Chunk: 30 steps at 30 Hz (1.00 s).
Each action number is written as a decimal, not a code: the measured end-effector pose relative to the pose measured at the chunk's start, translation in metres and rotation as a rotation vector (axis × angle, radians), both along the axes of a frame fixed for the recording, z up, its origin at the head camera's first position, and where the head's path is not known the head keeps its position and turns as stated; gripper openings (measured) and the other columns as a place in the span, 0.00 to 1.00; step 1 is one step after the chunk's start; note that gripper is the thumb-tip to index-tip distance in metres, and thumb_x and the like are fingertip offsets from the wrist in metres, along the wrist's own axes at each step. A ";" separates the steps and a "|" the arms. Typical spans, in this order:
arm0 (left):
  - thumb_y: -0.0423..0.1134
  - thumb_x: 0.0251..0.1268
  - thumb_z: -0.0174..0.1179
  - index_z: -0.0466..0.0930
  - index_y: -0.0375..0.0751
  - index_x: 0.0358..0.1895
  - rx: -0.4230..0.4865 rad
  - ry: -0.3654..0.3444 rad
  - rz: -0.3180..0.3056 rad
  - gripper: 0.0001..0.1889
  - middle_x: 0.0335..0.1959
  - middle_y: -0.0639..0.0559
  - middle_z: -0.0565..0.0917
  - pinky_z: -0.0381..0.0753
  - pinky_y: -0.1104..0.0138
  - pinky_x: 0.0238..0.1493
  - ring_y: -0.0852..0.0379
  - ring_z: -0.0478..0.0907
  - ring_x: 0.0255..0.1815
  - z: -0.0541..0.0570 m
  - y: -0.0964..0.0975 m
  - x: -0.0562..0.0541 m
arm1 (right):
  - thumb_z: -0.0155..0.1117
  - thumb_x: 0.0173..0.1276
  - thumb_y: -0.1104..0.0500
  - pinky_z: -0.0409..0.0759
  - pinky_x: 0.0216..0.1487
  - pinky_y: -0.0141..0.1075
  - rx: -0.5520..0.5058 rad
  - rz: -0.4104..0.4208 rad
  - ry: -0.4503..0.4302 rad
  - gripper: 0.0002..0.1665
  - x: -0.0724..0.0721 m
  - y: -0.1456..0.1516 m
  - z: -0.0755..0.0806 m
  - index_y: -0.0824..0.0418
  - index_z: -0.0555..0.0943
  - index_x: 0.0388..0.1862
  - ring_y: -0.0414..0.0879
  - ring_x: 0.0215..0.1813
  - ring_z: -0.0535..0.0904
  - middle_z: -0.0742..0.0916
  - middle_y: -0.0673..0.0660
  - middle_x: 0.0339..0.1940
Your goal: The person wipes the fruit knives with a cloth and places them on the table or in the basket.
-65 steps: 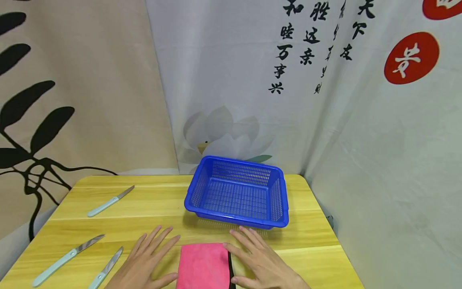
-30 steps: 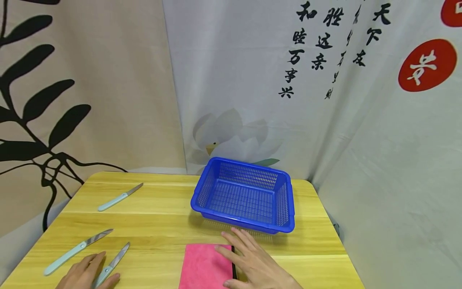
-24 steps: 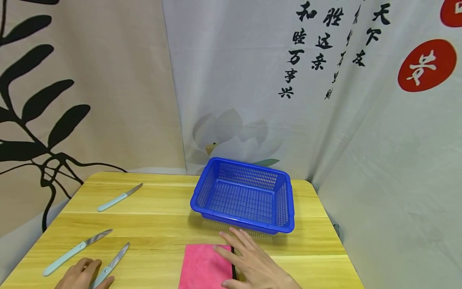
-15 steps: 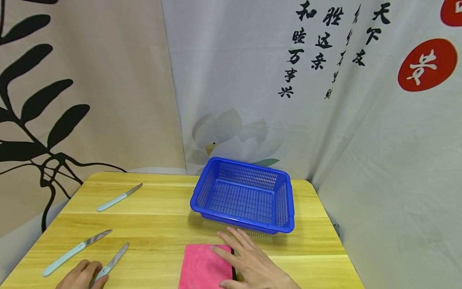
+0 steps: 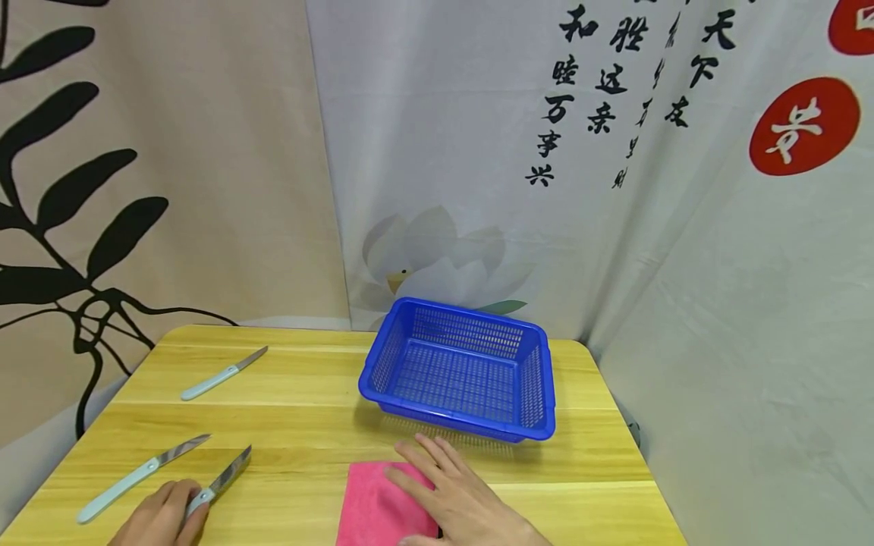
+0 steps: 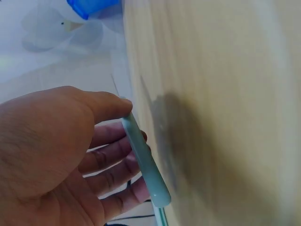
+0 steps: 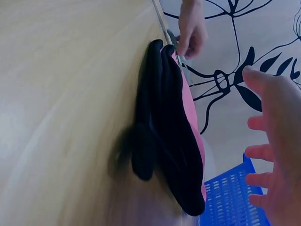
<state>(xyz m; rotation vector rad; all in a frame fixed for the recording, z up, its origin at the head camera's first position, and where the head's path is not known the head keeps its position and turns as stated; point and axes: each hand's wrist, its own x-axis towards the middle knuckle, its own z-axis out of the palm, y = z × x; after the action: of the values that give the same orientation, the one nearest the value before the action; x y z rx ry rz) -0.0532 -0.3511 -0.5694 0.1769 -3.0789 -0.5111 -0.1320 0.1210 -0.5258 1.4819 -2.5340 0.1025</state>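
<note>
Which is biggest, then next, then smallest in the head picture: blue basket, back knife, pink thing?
1. Blue basket
2. Pink thing, partly hidden by the right hand and cut off
3. Back knife

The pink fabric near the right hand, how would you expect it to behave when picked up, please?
The pink fabric will probably sag or unfold, since the right wrist view shows soft, wavy layers along its black edge. The rounded black end sticking out could dangle. Its matte surface suggests it is unlikely to be slippery.
</note>
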 end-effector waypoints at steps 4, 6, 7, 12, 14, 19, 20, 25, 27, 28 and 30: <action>0.37 0.79 0.70 0.85 0.29 0.49 0.022 0.094 0.004 0.12 0.35 0.49 0.86 0.81 0.63 0.29 0.56 0.82 0.31 0.009 0.011 -0.005 | 0.54 0.84 0.23 0.72 0.89 0.56 0.039 0.002 0.031 0.51 0.002 -0.006 -0.003 0.43 0.58 0.95 0.58 0.95 0.61 0.67 0.53 0.94; 0.36 0.79 0.71 0.85 0.29 0.50 0.031 0.136 0.003 0.11 0.36 0.49 0.87 0.81 0.62 0.29 0.55 0.83 0.32 0.016 0.017 -0.008 | 0.54 0.83 0.21 0.73 0.88 0.55 0.058 0.007 0.061 0.54 0.003 -0.009 -0.006 0.45 0.57 0.95 0.59 0.94 0.63 0.67 0.54 0.94; 0.36 0.79 0.71 0.85 0.29 0.50 0.035 0.155 0.001 0.11 0.37 0.49 0.87 0.82 0.61 0.29 0.54 0.84 0.33 0.018 0.020 -0.010 | 0.54 0.81 0.20 0.74 0.88 0.55 0.066 0.010 0.083 0.56 0.003 -0.011 -0.007 0.46 0.57 0.95 0.59 0.94 0.64 0.67 0.55 0.94; 0.32 0.72 0.76 0.85 0.32 0.50 0.023 0.345 -0.032 0.12 0.40 0.45 0.89 0.82 0.58 0.30 0.49 0.87 0.37 0.030 0.037 -0.018 | 0.56 0.73 0.13 0.78 0.84 0.52 0.119 0.017 0.212 0.65 0.006 -0.018 -0.014 0.50 0.60 0.94 0.58 0.90 0.70 0.70 0.56 0.91; 0.31 0.70 0.77 0.85 0.33 0.51 0.029 0.407 -0.040 0.13 0.42 0.43 0.89 0.85 0.55 0.31 0.45 0.88 0.39 0.035 0.043 -0.020 | 0.55 0.74 0.13 0.80 0.83 0.51 0.137 0.008 0.244 0.63 0.007 -0.021 -0.017 0.51 0.62 0.93 0.57 0.89 0.72 0.72 0.56 0.90; 0.30 0.69 0.77 0.85 0.33 0.54 0.068 0.482 -0.059 0.15 0.47 0.40 0.90 0.87 0.49 0.33 0.42 0.89 0.42 0.047 0.058 -0.024 | 0.51 0.78 0.14 0.82 0.80 0.51 0.163 -0.033 0.187 0.58 0.012 -0.030 -0.022 0.51 0.66 0.90 0.56 0.86 0.76 0.75 0.56 0.88; 0.30 0.68 0.78 0.85 0.34 0.53 0.069 0.497 -0.064 0.15 0.46 0.41 0.90 0.87 0.52 0.32 0.44 0.89 0.41 0.049 0.061 -0.025 | 0.49 0.79 0.15 0.83 0.80 0.52 0.166 -0.046 0.160 0.58 0.014 -0.032 -0.023 0.51 0.66 0.90 0.56 0.86 0.75 0.75 0.56 0.88; 0.31 0.67 0.79 0.86 0.37 0.53 0.073 0.565 -0.108 0.16 0.43 0.49 0.89 0.82 0.63 0.30 0.59 0.82 0.36 0.060 0.075 -0.029 | 0.42 0.81 0.14 0.83 0.78 0.54 0.204 -0.114 0.059 0.57 0.020 -0.041 -0.026 0.51 0.66 0.91 0.57 0.86 0.74 0.74 0.56 0.89; 0.31 0.68 0.79 0.86 0.38 0.54 0.076 0.585 -0.128 0.16 0.43 0.51 0.88 0.82 0.64 0.30 0.61 0.81 0.35 0.064 0.080 -0.031 | 0.40 0.81 0.14 0.83 0.79 0.55 0.229 -0.139 0.039 0.57 0.021 -0.044 -0.029 0.50 0.65 0.92 0.58 0.87 0.73 0.72 0.56 0.90; 0.31 0.68 0.79 0.86 0.37 0.54 0.076 0.595 -0.137 0.16 0.43 0.51 0.88 0.83 0.63 0.31 0.61 0.81 0.35 0.066 0.082 -0.032 | 0.38 0.81 0.14 0.82 0.79 0.55 0.243 -0.150 0.036 0.58 0.021 -0.046 -0.030 0.50 0.65 0.92 0.57 0.87 0.73 0.71 0.56 0.90; 0.31 0.68 0.79 0.86 0.38 0.55 0.072 0.604 -0.152 0.16 0.44 0.52 0.89 0.85 0.62 0.32 0.60 0.83 0.37 0.069 0.087 -0.034 | 0.37 0.81 0.13 0.82 0.80 0.56 0.265 -0.166 0.030 0.58 0.022 -0.049 -0.033 0.49 0.65 0.92 0.57 0.88 0.72 0.71 0.56 0.90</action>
<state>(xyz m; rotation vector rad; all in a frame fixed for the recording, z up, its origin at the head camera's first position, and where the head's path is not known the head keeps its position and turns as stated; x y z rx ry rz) -0.0868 -0.2646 -0.5001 -0.1823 -2.4947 -0.5557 -0.1099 0.0720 -0.5589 1.3364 -2.7160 -0.2884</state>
